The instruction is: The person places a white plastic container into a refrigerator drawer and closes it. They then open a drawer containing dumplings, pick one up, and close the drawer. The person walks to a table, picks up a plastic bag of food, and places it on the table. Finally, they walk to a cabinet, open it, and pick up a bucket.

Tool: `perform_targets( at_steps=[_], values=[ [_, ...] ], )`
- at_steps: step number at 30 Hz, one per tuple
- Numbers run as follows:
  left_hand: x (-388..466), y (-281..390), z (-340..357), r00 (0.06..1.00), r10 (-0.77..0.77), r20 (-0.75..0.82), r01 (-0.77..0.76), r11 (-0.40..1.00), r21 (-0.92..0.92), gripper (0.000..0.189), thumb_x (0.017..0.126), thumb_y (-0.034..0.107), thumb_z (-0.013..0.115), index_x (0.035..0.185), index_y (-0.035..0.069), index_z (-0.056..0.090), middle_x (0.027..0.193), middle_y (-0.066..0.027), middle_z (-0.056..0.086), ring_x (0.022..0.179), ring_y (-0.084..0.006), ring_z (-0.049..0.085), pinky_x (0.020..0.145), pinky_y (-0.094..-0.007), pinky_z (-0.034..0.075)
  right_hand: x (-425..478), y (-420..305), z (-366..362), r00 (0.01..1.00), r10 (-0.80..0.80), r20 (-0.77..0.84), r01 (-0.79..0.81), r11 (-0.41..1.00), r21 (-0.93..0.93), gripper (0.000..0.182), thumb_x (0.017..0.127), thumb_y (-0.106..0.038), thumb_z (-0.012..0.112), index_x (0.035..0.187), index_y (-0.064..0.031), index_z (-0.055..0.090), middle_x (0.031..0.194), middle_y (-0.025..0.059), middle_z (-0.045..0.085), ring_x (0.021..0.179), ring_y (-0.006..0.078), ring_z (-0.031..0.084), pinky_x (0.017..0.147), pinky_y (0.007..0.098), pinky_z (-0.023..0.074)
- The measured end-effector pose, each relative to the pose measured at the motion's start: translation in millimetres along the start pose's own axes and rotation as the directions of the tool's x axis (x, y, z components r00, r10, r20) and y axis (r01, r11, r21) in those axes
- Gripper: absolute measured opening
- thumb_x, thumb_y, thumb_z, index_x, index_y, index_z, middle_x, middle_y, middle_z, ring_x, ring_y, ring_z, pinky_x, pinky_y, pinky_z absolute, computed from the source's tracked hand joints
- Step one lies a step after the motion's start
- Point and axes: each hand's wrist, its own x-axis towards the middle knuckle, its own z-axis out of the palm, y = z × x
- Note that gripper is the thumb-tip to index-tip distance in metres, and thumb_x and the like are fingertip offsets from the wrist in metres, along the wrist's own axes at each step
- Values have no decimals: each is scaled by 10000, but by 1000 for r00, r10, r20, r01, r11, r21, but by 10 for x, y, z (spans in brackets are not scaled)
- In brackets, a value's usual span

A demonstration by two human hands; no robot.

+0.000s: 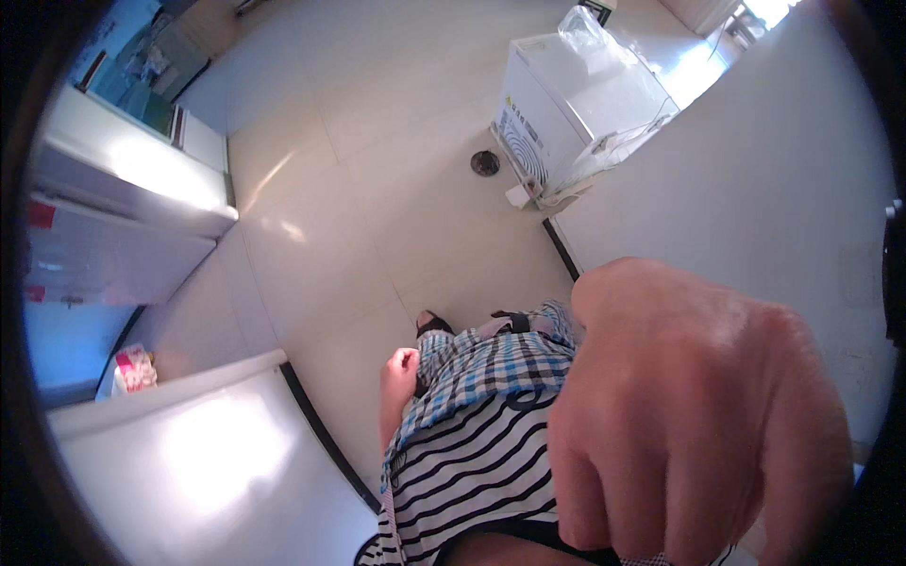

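Note:
Very close to the camera, my right hand (679, 410) fills the lower right, its back towards me and its fingers bent down. The fingertips and whatever lies beneath the palm are hidden. Lower and farther off, my left hand (400, 369) hangs by my side with curled fingers, beside the blue, black and white checked cloth (495, 357) at my waist. Nothing shows in that hand, though its palm is only partly visible. Between the hands is my black-and-white striped top (474, 453).
A white chest freezer (545, 106) carries a clear plastic bag (587, 35). Near it a round floor drain (485, 163) lies in the tiled floor (340, 233). White wall ends stand at the right (722, 191) and lower left (191, 453). A pink-and-white packet (136, 369) sits at the left.

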Motion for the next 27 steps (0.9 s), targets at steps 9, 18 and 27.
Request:
perform_targets(
  at_steps=[9, 18, 27],
  values=[
    [2587, 969, -1448, 967, 218, 132, -236, 963, 133, 187, 847, 180, 536, 899, 5, 578, 799, -141, 616, 711, -233, 603, 643, -320, 467, 853, -55, -1638, 993, -42, 113, 66, 974, -217, 194, 856, -93, 477, 828, 85, 550, 496, 112, 426, 408, 188, 415, 422, 270, 337],
    [4211, 1696, -1765, 979, 165, 119, -169, 985, 26, 173, 834, 169, 559, 916, 22, 601, 754, -88, 625, 695, -154, 595, 653, -276, 472, 929, -397, -4206, 897, 55, -438, -92, 994, -63, 201, 720, -24, 674, 654, -12, 485, 588, 34, 489, 511, 123, 448, 498, 253, 372],
    [5971, 2443, -2176, 991, 88, 104, -44, 928, -371, 171, 859, 167, 509, 914, 17, 571, 796, -68, 601, 758, -139, 578, 687, -273, 461, 1636, -478, -6293, 703, 384, -599, -653, 683, -328, 158, 846, -107, 565, 936, 23, 577, 784, 105, 600, 621, 129, 557, 556, 231, 450]
  ],
)
